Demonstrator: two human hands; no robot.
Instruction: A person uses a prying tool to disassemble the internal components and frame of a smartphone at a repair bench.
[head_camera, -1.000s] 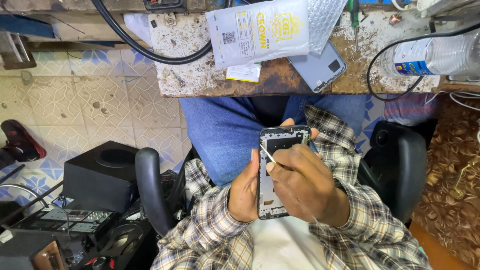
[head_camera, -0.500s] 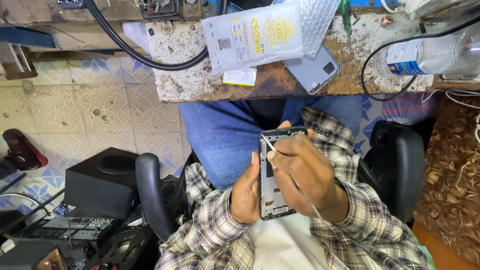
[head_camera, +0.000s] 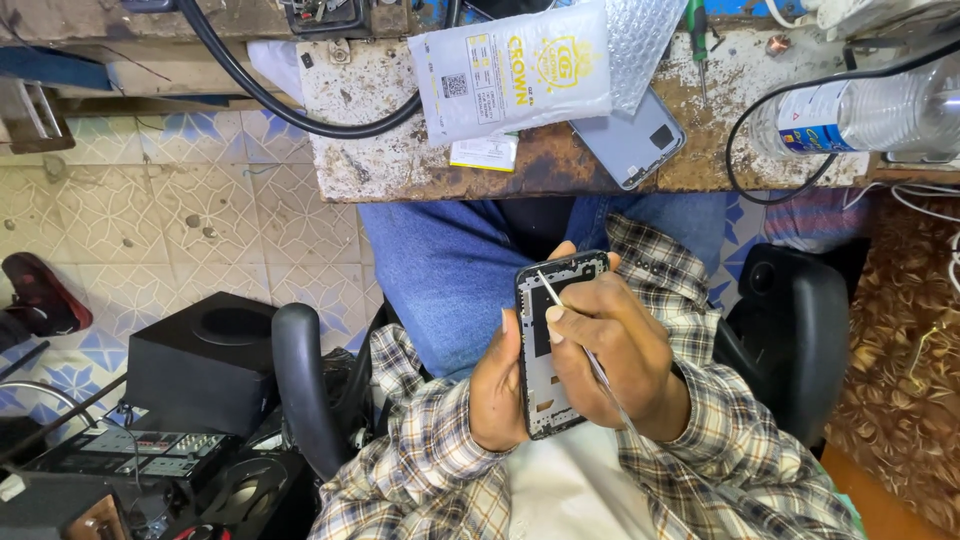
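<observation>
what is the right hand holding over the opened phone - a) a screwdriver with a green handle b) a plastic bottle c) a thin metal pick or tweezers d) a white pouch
c: the right hand pinches a thin metal tool whose tip rests on the opened phone, which the left hand cradles from below; the bottle and white pouch lie on the workbench.

Checked brown-and-white shirt sleeves (head_camera: 690, 400), blue jeans (head_camera: 440, 270), white-and-yellow packet (head_camera: 510, 70) at the worn brown bench's (head_camera: 700, 150) front edge.
</observation>
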